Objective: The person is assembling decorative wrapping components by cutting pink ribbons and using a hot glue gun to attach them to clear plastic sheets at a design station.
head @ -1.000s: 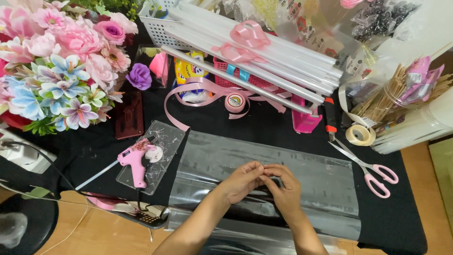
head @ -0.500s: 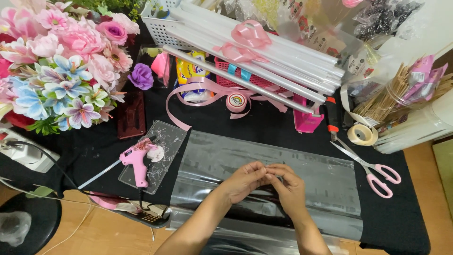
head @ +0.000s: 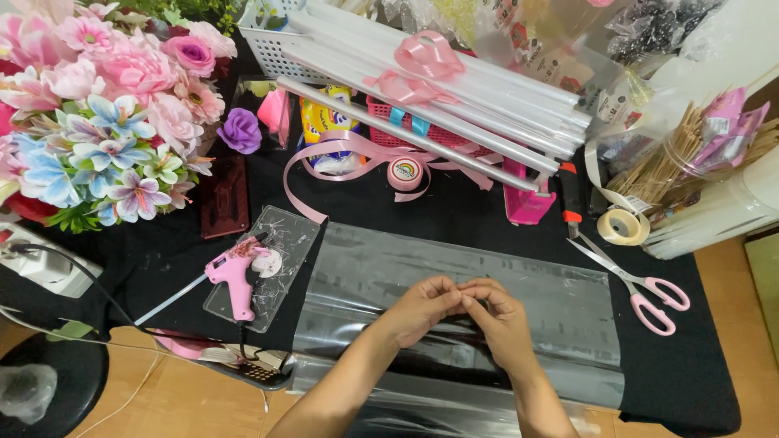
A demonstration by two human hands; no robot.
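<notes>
Pinching something too small to make out, the left hand [head: 422, 308] and right hand [head: 501, 318] met fingertip to fingertip, both directly above the clear cellophane sheet [head: 389, 268], glossy and crinkled, its long axis running crosswise beneath them on the black table [head: 454, 215]; pink scissors [head: 641, 288] lay well right.

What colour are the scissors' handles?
Pink, on the scissors lying right of the hands, seen in the head view.
</notes>
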